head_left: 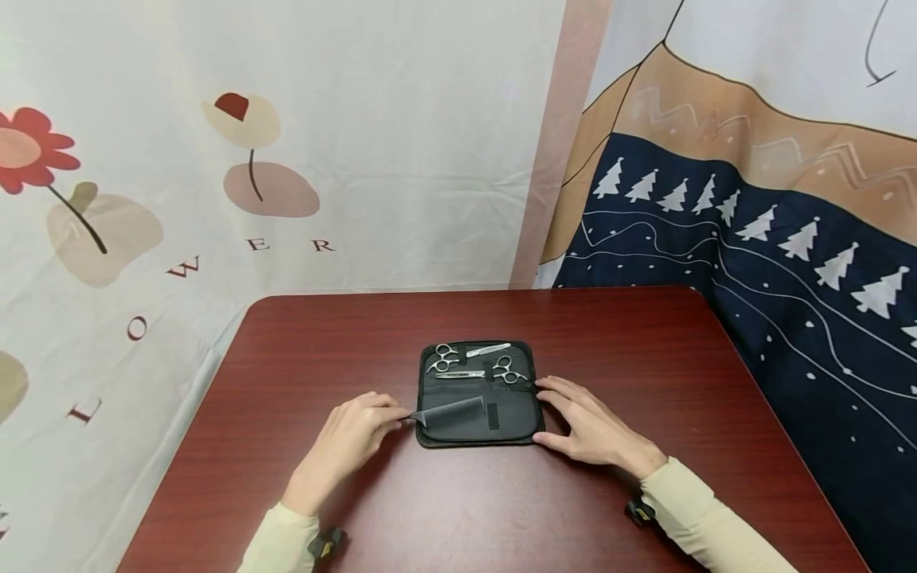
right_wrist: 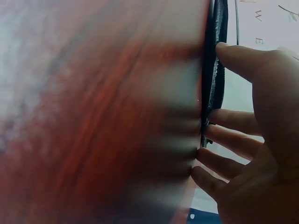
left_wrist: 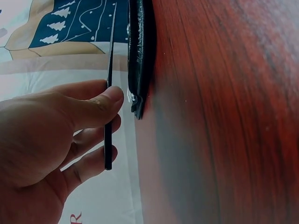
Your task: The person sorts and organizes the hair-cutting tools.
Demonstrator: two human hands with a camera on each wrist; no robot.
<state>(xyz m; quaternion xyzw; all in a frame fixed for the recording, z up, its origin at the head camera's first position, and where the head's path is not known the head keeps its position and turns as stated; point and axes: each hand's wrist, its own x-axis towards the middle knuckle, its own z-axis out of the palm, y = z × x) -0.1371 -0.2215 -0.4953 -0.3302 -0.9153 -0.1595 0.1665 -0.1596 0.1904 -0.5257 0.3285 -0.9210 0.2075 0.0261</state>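
Observation:
My left hand [head_left: 358, 426] pinches a thin dark comb [head_left: 451, 411] by its left end, thumb against the fingers. In the left wrist view the comb [left_wrist: 110, 70] appears edge-on, raised above the table. It overlaps the lower half of a black zip case [head_left: 516, 434] lying open and flat on the table. Two pairs of silver scissors, an upper pair [head_left: 443, 364] and a lower pair [head_left: 510, 376], sit in the case's upper half, pointing opposite ways. My right hand [head_left: 591, 426] rests at the case's right edge, its fingers spread and its thumb touching the near corner.
The case lies on a reddish-brown wooden table [head_left: 344, 342] with rounded far corners. Behind it hangs a printed curtain [head_left: 430, 159], with flowers and letters at left and white trees on dark blue at right. Both wrists carry a small dark device.

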